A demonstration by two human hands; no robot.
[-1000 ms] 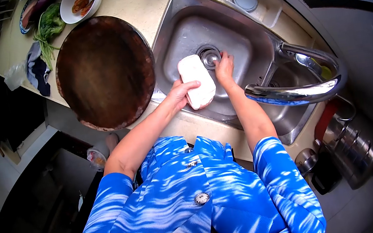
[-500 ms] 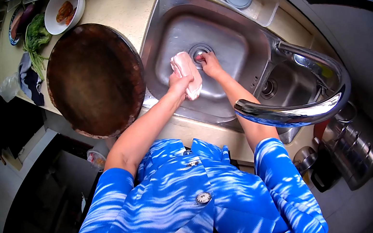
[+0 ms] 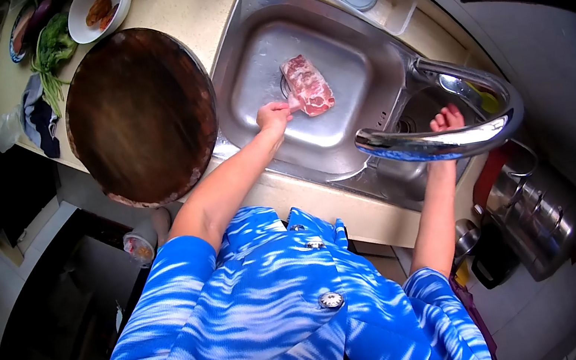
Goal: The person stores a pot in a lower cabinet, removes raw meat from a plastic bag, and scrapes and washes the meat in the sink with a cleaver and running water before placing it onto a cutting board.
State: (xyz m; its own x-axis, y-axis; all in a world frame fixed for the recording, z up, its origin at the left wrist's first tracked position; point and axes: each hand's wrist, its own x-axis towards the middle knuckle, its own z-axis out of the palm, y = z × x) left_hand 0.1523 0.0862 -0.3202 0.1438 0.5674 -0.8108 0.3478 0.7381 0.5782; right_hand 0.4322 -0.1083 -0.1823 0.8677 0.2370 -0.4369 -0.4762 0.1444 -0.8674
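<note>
A slab of raw meat (image 3: 309, 86), its red side up, is in the large steel sink basin (image 3: 248, 73) over the drain. My left hand (image 3: 274, 117) pinches its near left corner. Over the smaller basin on the right is my right hand (image 3: 447, 118), apart from the meat, close to the curved faucet (image 3: 440, 143), which hides part of it. Its fingers are curled, and whether they hold anything does not show.
A round dark wooden board (image 3: 141, 116) lies left of the sink. Beyond it are a white bowl with food (image 3: 79, 23), leafy greens (image 3: 56, 45) and a dark cloth (image 3: 40, 121). A clear tray (image 3: 395, 18) with a round lid stands behind the sink.
The meat has turned from its pale side to its red side and lies farther into the basin. My right hand has moved from the drain to the right, over the smaller basin.
</note>
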